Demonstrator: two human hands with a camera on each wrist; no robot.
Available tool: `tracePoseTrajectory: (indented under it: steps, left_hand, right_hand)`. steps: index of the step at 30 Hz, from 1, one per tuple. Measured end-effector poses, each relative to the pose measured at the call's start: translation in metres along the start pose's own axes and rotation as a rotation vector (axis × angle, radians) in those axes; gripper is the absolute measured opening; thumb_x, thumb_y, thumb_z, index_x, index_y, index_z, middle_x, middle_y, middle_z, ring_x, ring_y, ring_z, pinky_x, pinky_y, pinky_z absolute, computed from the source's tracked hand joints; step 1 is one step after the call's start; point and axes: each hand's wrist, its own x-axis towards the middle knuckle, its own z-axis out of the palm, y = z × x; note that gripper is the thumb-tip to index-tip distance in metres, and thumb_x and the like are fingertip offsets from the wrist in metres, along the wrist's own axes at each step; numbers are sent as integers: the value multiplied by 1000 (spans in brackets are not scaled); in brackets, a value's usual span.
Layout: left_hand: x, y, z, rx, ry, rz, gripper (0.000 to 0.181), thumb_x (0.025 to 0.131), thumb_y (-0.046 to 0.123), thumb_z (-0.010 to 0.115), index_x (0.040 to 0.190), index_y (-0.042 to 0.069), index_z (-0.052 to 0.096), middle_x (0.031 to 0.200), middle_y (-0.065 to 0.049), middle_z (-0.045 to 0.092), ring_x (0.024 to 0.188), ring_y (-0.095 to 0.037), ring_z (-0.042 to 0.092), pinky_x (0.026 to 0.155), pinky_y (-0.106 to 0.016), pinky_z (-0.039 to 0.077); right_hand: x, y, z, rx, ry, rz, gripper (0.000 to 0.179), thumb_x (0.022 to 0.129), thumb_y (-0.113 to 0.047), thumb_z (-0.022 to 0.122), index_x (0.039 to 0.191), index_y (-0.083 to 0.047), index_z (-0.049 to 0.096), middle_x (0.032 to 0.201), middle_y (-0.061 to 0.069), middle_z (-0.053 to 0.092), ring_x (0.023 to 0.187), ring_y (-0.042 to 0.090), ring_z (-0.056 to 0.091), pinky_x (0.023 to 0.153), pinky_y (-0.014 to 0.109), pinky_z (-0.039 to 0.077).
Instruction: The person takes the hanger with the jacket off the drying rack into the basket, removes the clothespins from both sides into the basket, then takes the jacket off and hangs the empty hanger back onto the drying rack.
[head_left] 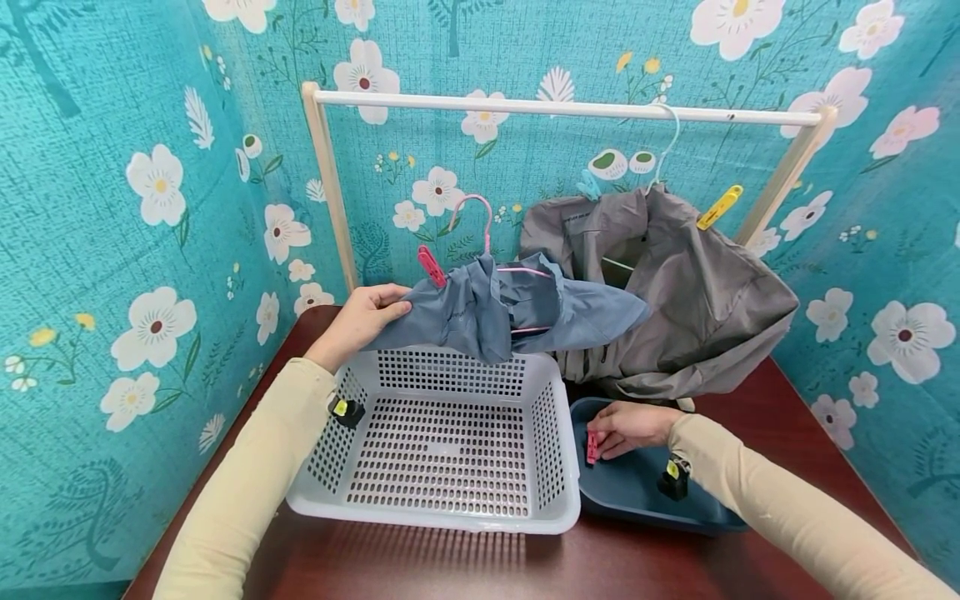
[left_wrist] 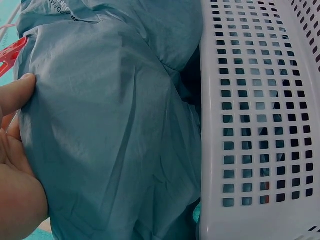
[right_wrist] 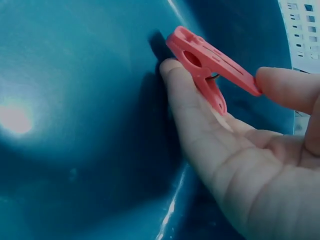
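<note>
A blue jacket (head_left: pixel 472 312) sits on a pink hanger (head_left: pixel 487 218), low in front of the rack and over the grey basket. A pink clothespin (head_left: pixel 431 267) is clipped at its left shoulder. My left hand (head_left: pixel 369 318) pinches the jacket's left side between thumb and fingers; in the left wrist view the thumb lies on the cloth beside the clothespin. Inside the dark blue basin (head_left: pixel 645 479), my right hand (head_left: pixel 632 427) holds a second pink clothespin (right_wrist: pixel 212 65) between thumb and fingers, as the right wrist view shows close up.
The grey perforated basket (head_left: pixel 442 521) stands before me, left of the basin. Behind, a white rail (head_left: pixel 480 103) on wooden posts carries a grey jacket (head_left: pixel 690 292) on a pale hanger, with a yellow clothespin (head_left: pixel 718 207) and a light blue clothespin (head_left: pixel 589 185).
</note>
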Motion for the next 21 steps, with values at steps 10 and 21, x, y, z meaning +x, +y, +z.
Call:
tracePoseTrajectory:
  steps: [10, 21]
  left_hand:
    - [0, 1, 0, 2, -5, -6, 28, 96, 18, 57, 121, 7, 64, 116, -10, 63, 102, -20, 58, 88, -39, 45]
    - [-1, 1, 1, -4, -5, -11, 28, 97, 19, 57, 122, 7, 64, 118, -10, 62, 103, -21, 57, 87, -38, 44]
  right_hand:
    - [0, 4, 0, -28, 31, 20, 24, 98, -15, 50, 86, 3, 59, 85, 16, 67, 80, 26, 67, 77, 40, 53]
    - [-12, -2, -4, -20, 65, 20, 33, 97, -15, 52, 114, 14, 51, 96, 23, 62, 88, 31, 65, 81, 43, 51]
